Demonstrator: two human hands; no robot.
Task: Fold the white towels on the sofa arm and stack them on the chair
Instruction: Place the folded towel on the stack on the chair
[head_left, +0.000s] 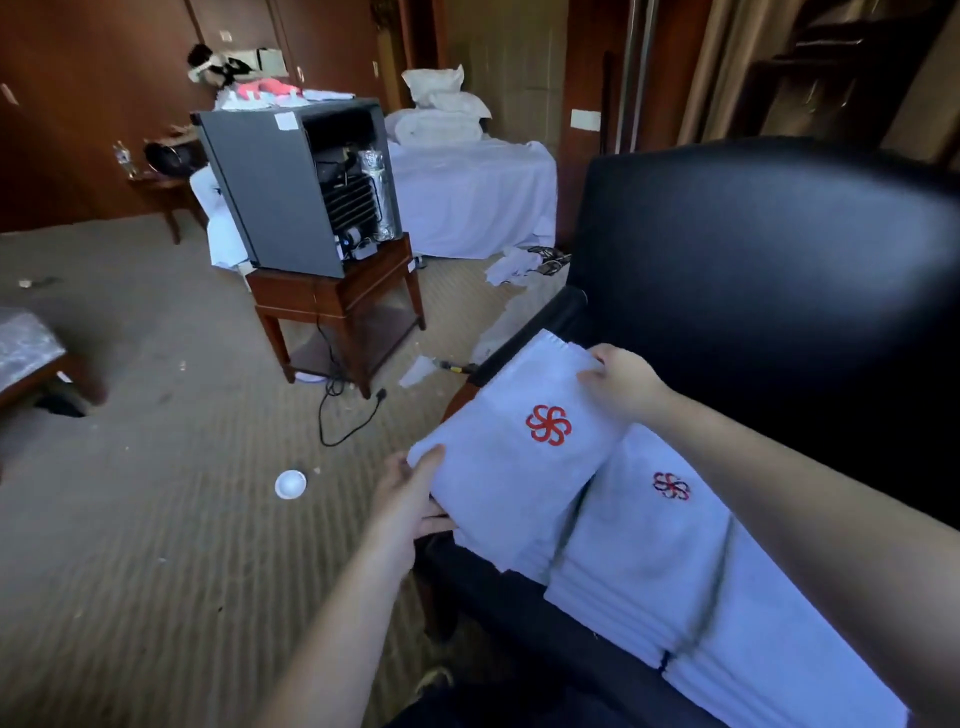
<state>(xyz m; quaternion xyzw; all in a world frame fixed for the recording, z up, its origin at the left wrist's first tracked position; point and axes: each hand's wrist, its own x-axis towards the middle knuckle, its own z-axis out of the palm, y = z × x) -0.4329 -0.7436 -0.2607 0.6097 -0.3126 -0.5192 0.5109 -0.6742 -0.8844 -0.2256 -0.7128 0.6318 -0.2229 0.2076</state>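
You have the folded towel (514, 467) between your left hand (410, 499), at its near corner, and right hand (623, 387), at its far edge, on the chair (753, 249). A second stack (654, 551) lies just beside it, below your right hand. Beyond your left hand: fridge (280, 192) on side table (332, 296), bed (467, 197) behind.

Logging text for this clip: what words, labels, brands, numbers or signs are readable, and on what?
No words or numbers can be read.
The top towel bears a red logo, a pinwheel without letters.
The second towel bears a dark logo, same shape, no letters.
The fridge has a white sticker, too blurred to read.
The bottle has a label too small to read.
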